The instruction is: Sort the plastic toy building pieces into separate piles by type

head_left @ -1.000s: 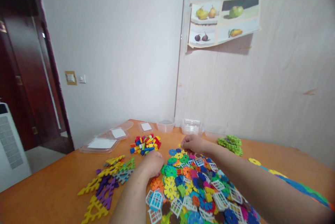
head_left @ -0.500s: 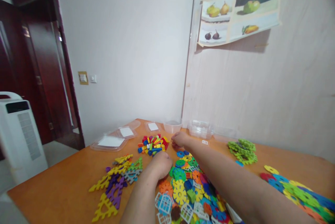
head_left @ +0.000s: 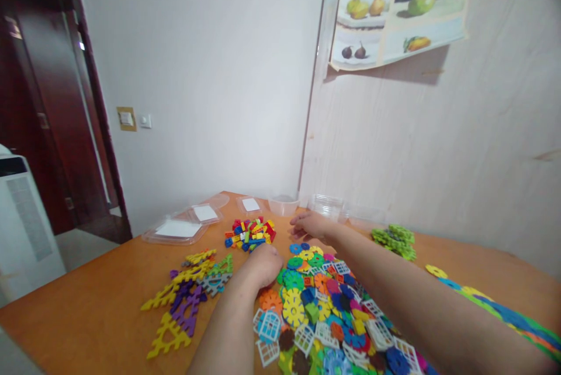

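Right hand [head_left: 309, 225] is out at the far edge of the mixed pile [head_left: 324, 311], palm down, fingers [head_left: 297, 220] loosely spread and flat over the bench [head_left: 87, 316]; whether anything sits under them I cannot tell. It hovers in the gap between that pile and the small bricks [head_left: 249, 232], so it looks placed to work along the line between the two. Left hand [head_left: 263, 264] is curled into a loose fist at the pile's near-left rim, knuckles up, fingertips tucked out of sight, so a grip cannot be confirmed; it rests touching the orange and green gear discs. Outward from there, the pieces lie in groups by kind: yellow and purple triangles [head_left: 184, 299] to the left, green pieces [head_left: 394, 240] to the right, a colourful strip [head_left: 504, 316] along the right edge. At the back, clear lids [head_left: 175, 232] and tubs [head_left: 326, 205] stand open against the wall.
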Demonstrator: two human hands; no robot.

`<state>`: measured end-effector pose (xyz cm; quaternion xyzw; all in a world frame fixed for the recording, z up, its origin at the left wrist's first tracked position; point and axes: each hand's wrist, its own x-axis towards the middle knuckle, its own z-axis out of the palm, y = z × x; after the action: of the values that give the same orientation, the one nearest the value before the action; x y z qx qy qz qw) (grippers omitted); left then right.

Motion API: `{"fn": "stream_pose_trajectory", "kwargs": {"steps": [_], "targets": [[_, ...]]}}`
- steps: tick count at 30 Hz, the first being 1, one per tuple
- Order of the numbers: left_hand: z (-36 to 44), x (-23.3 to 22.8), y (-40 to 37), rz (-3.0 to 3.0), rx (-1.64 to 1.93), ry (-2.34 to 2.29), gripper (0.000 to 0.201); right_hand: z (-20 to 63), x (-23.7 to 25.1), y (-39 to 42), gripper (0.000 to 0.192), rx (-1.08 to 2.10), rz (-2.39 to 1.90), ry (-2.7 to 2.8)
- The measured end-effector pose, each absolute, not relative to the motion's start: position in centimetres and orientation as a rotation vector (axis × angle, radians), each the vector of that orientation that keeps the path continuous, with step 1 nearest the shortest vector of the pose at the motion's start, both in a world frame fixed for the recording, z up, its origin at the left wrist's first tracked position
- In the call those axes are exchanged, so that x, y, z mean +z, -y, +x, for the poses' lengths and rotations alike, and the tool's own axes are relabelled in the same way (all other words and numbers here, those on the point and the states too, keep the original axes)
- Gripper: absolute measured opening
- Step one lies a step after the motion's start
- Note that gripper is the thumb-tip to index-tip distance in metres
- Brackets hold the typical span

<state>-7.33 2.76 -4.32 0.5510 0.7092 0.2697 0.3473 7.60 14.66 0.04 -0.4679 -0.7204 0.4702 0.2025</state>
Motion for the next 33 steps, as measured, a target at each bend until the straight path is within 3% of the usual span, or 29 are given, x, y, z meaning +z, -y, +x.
{"fn": "stream_pose_trajectory", "kwargs": {"steps": [4,13,18,22,33], "targets": [[-7.3,-4.5,-3.0,1.399,0.693,-1.812,0.018,12.3,0.8,-13.6,0.01,1.178,-1.384,2.031],[-6.8,-4.0,-2.7,1.312,0.728,-1.811,0.016,19.8,-0.2,-9.6,0.017,0.993,-1.393,2.21],[-6.9,-4.1,-2.9,1.313,0.723,-1.818,0.018,20.4,-0.2,-7.3,0.027,0.912,-1.374,2.385],[-6.9,-3.9,-2.8,1.31,0.731,-1.822,0.017,19.7,-0.1,-6.5,0.019,0.766,-1.421,2.511],[-6.9,-4.0,-2.8,1.288,0.724,-1.805,0.017,18.6,-0.3,-7.3,0.009,0.849,-1.479,2.48]]}}
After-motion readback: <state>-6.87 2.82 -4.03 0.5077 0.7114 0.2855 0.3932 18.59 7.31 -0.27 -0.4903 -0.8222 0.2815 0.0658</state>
